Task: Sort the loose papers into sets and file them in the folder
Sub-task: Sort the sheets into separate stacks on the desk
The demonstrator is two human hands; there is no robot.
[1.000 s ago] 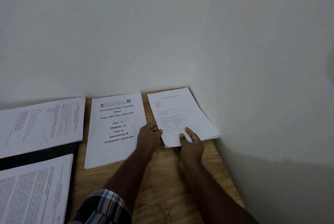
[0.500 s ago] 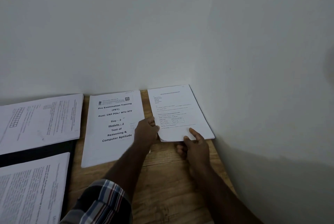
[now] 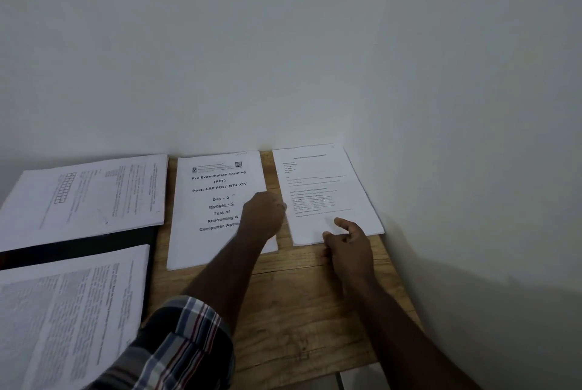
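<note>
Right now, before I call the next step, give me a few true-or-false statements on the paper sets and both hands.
1. The Pre Examination Training set lies face up on the wooden table. True.
2. The right hand is lifting the corner set clear off the table. False: the set lies flat, the hand at its near edge.
3. The left hand sits between the two sets. True.
4. The black folder lies against the right wall. False: it is at the left, under papers.

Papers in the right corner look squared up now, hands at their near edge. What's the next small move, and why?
Probably lift both hands away. The corner stack lies flat beside the training booklet, the left hand at its left edge and the right hand at its near edge; neither visibly grips it.
</note>
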